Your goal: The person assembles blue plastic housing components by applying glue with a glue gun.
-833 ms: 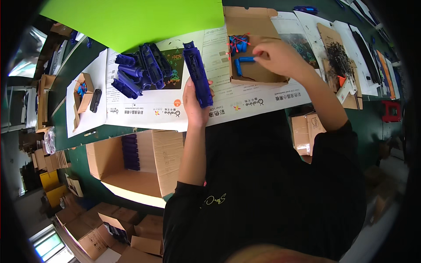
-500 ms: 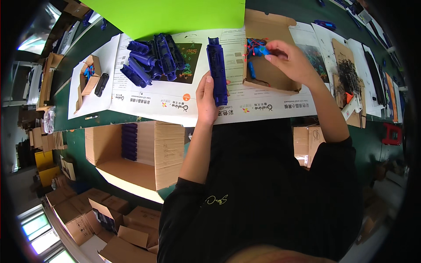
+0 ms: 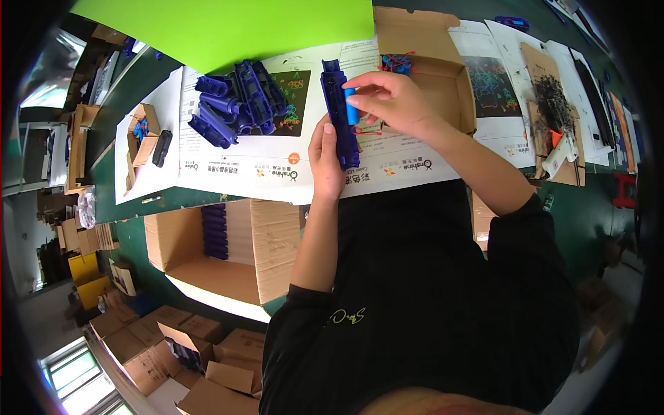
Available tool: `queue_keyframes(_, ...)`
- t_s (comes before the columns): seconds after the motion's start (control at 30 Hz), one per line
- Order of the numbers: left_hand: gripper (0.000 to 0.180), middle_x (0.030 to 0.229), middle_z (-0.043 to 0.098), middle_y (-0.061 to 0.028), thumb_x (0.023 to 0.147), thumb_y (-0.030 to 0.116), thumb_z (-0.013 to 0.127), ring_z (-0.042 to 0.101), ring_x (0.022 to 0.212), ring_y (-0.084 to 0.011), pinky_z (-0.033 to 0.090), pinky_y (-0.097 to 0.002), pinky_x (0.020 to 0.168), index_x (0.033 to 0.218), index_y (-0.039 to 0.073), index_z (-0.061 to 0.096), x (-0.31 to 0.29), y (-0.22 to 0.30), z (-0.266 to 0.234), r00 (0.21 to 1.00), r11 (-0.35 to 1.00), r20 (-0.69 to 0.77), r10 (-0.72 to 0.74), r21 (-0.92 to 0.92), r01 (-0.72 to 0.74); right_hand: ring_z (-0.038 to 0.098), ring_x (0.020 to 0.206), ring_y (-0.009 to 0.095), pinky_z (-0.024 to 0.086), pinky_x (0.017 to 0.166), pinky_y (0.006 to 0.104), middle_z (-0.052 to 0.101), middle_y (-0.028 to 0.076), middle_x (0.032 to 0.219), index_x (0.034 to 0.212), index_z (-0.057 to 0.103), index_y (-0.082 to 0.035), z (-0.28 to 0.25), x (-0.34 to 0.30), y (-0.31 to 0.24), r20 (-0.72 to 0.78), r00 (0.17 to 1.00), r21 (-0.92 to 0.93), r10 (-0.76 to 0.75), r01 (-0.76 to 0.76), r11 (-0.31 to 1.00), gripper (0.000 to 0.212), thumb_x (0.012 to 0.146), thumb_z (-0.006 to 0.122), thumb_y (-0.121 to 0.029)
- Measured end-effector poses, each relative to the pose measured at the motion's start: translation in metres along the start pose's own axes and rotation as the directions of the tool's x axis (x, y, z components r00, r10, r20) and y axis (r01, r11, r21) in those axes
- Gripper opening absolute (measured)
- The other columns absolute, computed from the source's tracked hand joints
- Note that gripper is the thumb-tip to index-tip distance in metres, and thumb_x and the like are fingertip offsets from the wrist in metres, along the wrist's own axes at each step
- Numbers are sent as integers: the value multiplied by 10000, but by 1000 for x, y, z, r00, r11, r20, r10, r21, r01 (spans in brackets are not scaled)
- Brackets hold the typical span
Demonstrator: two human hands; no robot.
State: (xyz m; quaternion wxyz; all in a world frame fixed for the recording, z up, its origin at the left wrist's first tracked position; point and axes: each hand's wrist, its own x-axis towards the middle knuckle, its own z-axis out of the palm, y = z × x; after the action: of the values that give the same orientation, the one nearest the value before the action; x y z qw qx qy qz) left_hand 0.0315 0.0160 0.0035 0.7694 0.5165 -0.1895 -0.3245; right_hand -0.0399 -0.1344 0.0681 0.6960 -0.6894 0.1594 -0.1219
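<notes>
Your left hand (image 3: 325, 155) grips a long dark-blue plastic case (image 3: 339, 114); your right hand (image 3: 394, 104) pinches a small light-blue cylinder (image 3: 350, 106) against it.

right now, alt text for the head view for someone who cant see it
Seen from above, a person's left hand holds a long dark blue plastic case upright over a table while the right hand presses a light blue cylinder against it. A pile of similar blue cases lies to the left, and an open cardboard box sits below.
</notes>
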Motion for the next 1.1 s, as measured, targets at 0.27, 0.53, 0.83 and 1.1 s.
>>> queue_keyframes(0.27, 419, 889, 591, -21, 974, 380, 443, 544, 690, -80, 448, -220, 583, 1238, 61, 502, 2, -7, 5, 999, 1000, -41, 0, -27, -1, 624, 663, 134, 501, 600, 273, 654, 102, 844, 992, 663, -19, 16, 2, 5, -185, 953, -228, -242, 198, 953, 248, 782, 715, -140)
queue_keyframes(0.53, 538, 908, 584, -39, 914, 444, 467, 546, 699, -101, 423, -212, 571, 1274, 45, 445, -15, -9, -12, 998, 997, 29, 53, -65, -51, 609, 699, 157, 488, 633, 294, 636, 122, 911, 1138, 562, 12, 25, 2, 6, -77, 971, -223, -228, 206, 953, 474, 732, 744, -151)
queue_keyframes(0.83, 303, 798, 605, -63, 972, 289, 495, 569, 616, -116, 478, -244, 557, 1059, -1, 519, -13, -15, -7, 987, 983, 94, 127, 123, -138, 634, 680, 108, 495, 626, 272, 701, 130, 801, 1002, 661, 20, 19, -13, -24, 107, 991, -194, -82, 102, 976, 325, 706, 732, -92)
queue_keyframes(1.1, 296, 903, 613, -122, 955, 140, 466, 585, 826, -155, 469, -271, 707, 1179, -46, 517, -32, 14, 19, 959, 845, -24, 282, 479, -237, 636, 814, 110, 525, 706, 269, 669, 42, 920, 1091, 591, -36, -52, 20, -25, -178, 979, 228, -103, 142, 963, 351, 797, 731, -168)
